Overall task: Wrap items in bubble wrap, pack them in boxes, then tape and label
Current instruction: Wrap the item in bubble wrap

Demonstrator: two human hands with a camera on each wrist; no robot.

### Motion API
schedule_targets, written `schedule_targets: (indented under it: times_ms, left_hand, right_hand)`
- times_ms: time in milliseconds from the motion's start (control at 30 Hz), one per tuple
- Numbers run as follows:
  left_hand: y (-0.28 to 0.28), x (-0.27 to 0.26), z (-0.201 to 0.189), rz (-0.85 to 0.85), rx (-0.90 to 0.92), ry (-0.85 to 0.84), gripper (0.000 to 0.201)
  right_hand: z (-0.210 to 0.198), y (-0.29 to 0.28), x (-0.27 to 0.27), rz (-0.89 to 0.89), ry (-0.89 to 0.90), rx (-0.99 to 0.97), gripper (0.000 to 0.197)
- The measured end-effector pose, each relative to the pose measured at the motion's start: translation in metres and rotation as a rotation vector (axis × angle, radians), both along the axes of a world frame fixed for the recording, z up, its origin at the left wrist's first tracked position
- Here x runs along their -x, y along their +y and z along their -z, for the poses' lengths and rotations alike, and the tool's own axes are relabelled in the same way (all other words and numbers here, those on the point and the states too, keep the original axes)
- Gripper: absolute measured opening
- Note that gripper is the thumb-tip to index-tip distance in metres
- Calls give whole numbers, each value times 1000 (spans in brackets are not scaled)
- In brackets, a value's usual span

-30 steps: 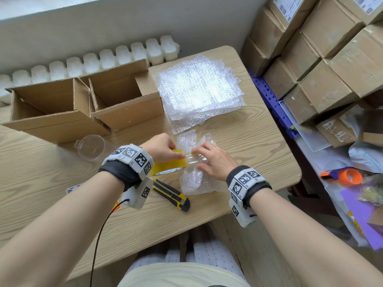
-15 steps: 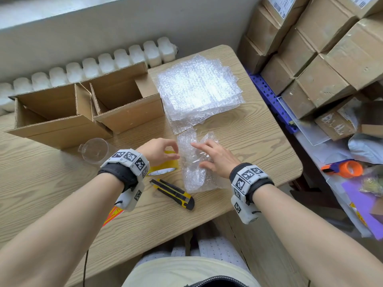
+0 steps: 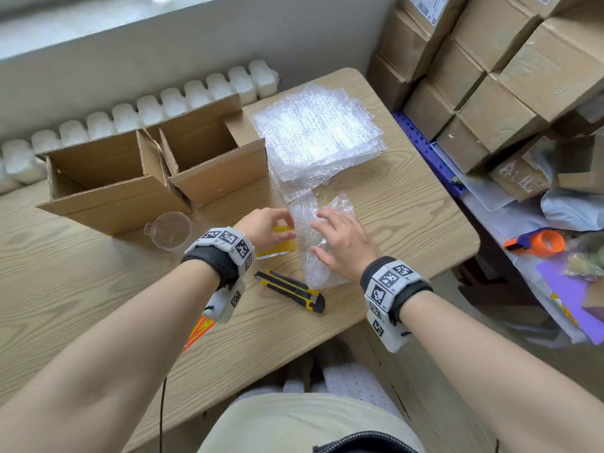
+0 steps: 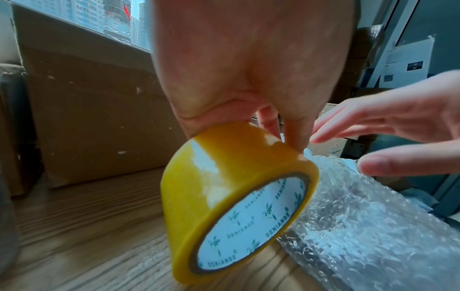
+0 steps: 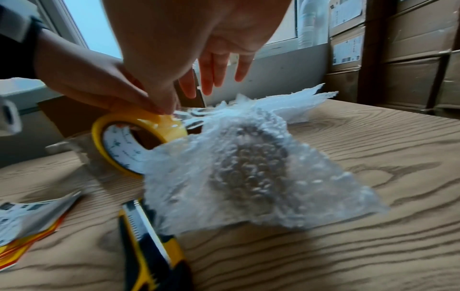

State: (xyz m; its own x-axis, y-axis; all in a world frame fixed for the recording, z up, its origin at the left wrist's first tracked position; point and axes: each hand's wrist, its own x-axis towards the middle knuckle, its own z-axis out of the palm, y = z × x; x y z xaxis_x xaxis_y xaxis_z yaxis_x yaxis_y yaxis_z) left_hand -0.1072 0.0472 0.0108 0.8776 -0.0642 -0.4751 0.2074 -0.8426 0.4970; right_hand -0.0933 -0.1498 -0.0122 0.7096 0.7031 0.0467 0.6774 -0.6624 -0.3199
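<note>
Bubble-wrapped bundle (image 3: 322, 243) under spread right hand (image 3: 346, 245), beside left-held tape roll (image 4: 236, 200).

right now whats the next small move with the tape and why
Probably reach for the knife with the right hand to cut the tape: the left hand holds the tape roll against the wrapped bundle, and the right hand hovers open above it.

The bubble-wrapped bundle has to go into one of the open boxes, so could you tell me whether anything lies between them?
Partly. The tape roll, held by the left hand, stands left of the bundle, toward the nearer open box. Otherwise nothing visible blocks a lifted path.
</note>
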Motion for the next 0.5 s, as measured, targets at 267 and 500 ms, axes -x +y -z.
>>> schedule_targets:
  times_ms: [267, 500]
  left_hand:
    - [8, 9, 10, 28, 76, -83, 15]
    - [14, 10, 18, 36, 96, -127, 18]
  right_hand:
    - [19, 50, 66, -143, 122, 27, 13]
    - [44, 61, 83, 27, 388, 372, 35]
